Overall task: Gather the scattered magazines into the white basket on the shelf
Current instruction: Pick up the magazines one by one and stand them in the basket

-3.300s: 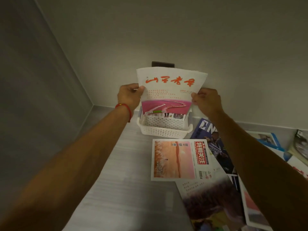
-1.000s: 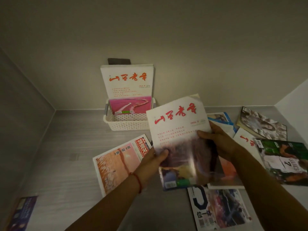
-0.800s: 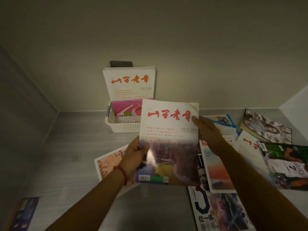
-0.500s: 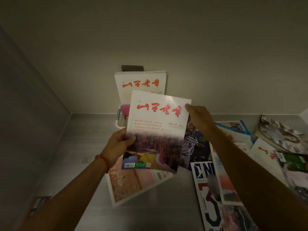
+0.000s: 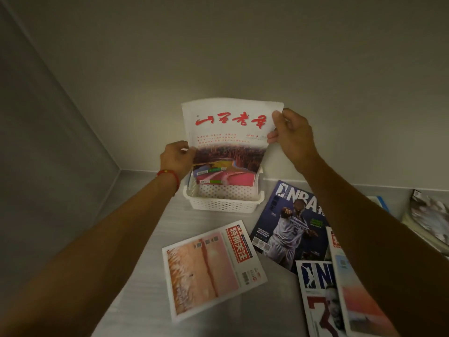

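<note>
We observe both hands gripping a white-covered magazine with red calligraphy title (image 5: 228, 135) upright: left hand (image 5: 176, 158) at its left edge, right hand (image 5: 291, 132) at its upper right corner. Its lower edge sits inside the white perforated plastic basket (image 5: 222, 203) directly below the hands, on the grey shelf (image 5: 145, 276). A pink-covered magazine (image 5: 211, 266) lies flat nearer us.

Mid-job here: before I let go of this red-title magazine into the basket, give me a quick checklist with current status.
1. Both hands on the magazine: left hand low on one edge, right hand at the top corner. Ok.
2. Magazine upright over the white basket: ok.
3. Bottom edge seated inside: cannot tell.
4. Room beside the pink magazine already inside: cannot tell.
5. Shelf gathered: not ok, NBA magazine and orange-cover magazine remain.
</note>
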The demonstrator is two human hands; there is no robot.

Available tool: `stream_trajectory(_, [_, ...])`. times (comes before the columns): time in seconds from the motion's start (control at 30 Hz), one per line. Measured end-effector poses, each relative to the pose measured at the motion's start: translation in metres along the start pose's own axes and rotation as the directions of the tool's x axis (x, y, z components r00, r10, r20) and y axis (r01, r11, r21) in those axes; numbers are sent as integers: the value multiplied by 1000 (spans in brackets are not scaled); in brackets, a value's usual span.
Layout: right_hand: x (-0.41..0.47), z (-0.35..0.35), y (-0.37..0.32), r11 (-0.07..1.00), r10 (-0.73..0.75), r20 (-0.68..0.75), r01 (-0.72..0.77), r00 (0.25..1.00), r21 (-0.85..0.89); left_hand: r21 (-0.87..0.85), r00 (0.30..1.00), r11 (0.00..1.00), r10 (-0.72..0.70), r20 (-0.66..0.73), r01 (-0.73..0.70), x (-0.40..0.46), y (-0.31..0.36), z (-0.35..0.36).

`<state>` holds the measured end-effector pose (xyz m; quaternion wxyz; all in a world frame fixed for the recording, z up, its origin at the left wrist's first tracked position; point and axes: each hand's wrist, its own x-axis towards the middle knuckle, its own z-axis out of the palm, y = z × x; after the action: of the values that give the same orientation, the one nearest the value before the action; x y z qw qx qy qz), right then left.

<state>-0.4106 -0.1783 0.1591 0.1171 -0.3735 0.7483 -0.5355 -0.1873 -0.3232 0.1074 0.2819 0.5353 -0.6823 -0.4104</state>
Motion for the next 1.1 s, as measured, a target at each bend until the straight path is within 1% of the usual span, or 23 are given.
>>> stream_trajectory(0.07, [1,7,9,1000,27,15,-28,1000,3,-64,996,994,-89,12,90,12,-10,11])
stream_trajectory(0.17, [-2,19,25,998,64,44,-63,997,-28,-232,973,946,-209,95,226,28,-29,27])
stream_trajectory(0.37, [-3,40,51,984,171,79,-166,982,-58,-357,948,879,-289,133,318,41,-49,48])
stream_trajectory(0.47, [2,46,56,977,212,41,-213,976,5,-377,940,861,-318,124,341,40,-43,51])
stream_trajectory(0.53, [6,50,54,975,218,31,-219,975,31,-353,941,873,-312,129,337,40,-41,51])
stream_trajectory(0.67, [7,57,54,978,208,21,-208,978,-2,-353,938,873,-279,204,337,39,-41,48])
stream_trajectory(0.77, [2,56,57,962,255,43,-258,966,92,-287,946,909,-249,208,303,35,-40,44])
stream_trajectory(0.83, [-1,52,59,957,266,60,-271,962,102,-259,950,922,-241,200,289,30,-37,41])
stream_trajectory(0.97, [-14,44,61,959,278,112,-282,954,28,-179,962,951,-226,155,253,15,-31,30])
stream_trajectory(1.03, [-30,35,66,963,270,143,-270,952,-23,-126,974,967,-209,87,219,-2,-31,25])
stream_trajectory(1.1, [-55,21,72,956,294,140,-289,946,-57,-74,989,987,-144,16,145,-30,-32,24])
